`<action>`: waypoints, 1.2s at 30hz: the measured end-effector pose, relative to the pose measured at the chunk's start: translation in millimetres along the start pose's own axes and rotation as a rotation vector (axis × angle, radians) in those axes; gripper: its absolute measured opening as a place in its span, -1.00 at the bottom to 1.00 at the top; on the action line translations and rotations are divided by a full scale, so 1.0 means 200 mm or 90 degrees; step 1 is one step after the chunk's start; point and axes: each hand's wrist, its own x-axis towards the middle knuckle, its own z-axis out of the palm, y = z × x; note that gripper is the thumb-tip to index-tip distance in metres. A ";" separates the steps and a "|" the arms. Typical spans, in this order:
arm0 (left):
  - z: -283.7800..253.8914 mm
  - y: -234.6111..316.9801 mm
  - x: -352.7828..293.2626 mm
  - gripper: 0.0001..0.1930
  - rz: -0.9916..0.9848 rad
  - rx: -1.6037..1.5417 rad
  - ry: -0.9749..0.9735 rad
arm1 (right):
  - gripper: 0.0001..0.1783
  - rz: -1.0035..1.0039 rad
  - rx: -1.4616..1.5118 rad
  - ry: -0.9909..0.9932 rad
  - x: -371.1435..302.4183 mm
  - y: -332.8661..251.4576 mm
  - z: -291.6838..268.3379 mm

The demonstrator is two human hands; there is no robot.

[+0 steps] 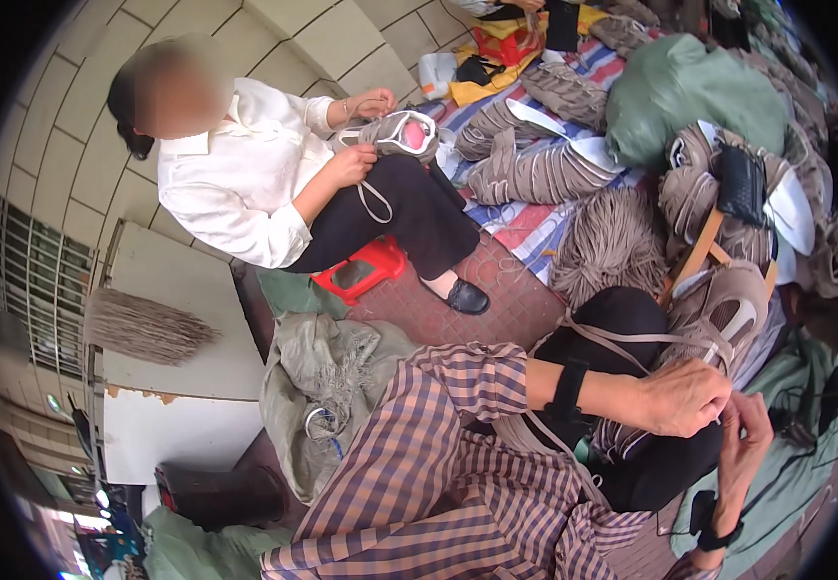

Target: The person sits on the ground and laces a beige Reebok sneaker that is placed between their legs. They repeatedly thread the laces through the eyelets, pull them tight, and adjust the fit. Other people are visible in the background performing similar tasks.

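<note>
A grey-brown sneaker (723, 302) lies on my black-trousered knee. A pale flat shoelace (622, 335) trails from it in a loop over the knee. My left hand (682, 398) is closed in a pinch at the near end of the sneaker, with a bit of lace at its fingertips. Meeting it from the right, my right hand (748, 425) has thumb and finger pressed together at the same spot; what it pinches is mostly hidden, though it looks like the lace end. More brownish laces (525, 433) hang beneath my left forearm.
Across from me a co-worker (245, 184) sits on a red stool (366, 271), threading another sneaker (404, 133). Sneakers (544, 174) and a lace bundle (612, 242) lie on a striped sheet (515, 232). A green sack (694, 97) stands behind; a grey sack (317, 387) lies left.
</note>
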 end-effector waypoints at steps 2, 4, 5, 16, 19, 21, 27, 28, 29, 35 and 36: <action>0.00 0.00 -0.01 -0.89 -0.052 0.014 -0.030 | -0.71 -0.107 -0.045 0.099 -0.01 -0.07 0.07; 0.01 0.01 -0.01 -0.88 -0.083 0.023 -0.033 | -0.61 0.172 0.145 -0.053 -0.07 -0.07 0.04; 0.01 0.02 0.00 -0.89 -0.078 0.014 -0.030 | -0.61 -0.006 0.020 0.009 -0.08 0.00 0.05; -0.04 0.00 0.06 -0.92 -0.019 0.259 -0.025 | -0.70 0.135 0.155 0.119 0.05 0.28 0.07; -0.05 -0.04 0.02 -0.92 0.069 0.273 -0.092 | -0.65 0.174 0.240 0.136 0.09 0.28 0.12; -0.04 -0.02 -0.04 -0.93 0.002 0.212 -0.096 | -0.63 0.174 0.262 0.116 0.11 0.28 0.15; 0.01 -0.03 -0.10 -0.94 -0.243 -0.216 -0.032 | -0.67 0.202 0.342 -0.023 0.17 0.27 0.13; 0.01 -0.03 -0.10 -0.93 -0.245 -0.260 -0.026 | -0.68 0.230 0.399 -0.046 0.18 0.27 0.12; 0.01 -0.04 -0.10 -0.92 -0.247 -0.304 -0.020 | -0.69 0.258 0.456 -0.069 0.19 0.26 0.11; 0.06 -0.05 -0.10 -0.89 -0.276 -0.398 -0.014 | -0.73 0.255 0.268 -0.168 0.29 0.25 0.03; 0.07 -0.06 -0.09 -0.89 -0.274 -0.400 -0.022 | -0.75 0.183 0.088 -0.176 0.32 0.23 0.03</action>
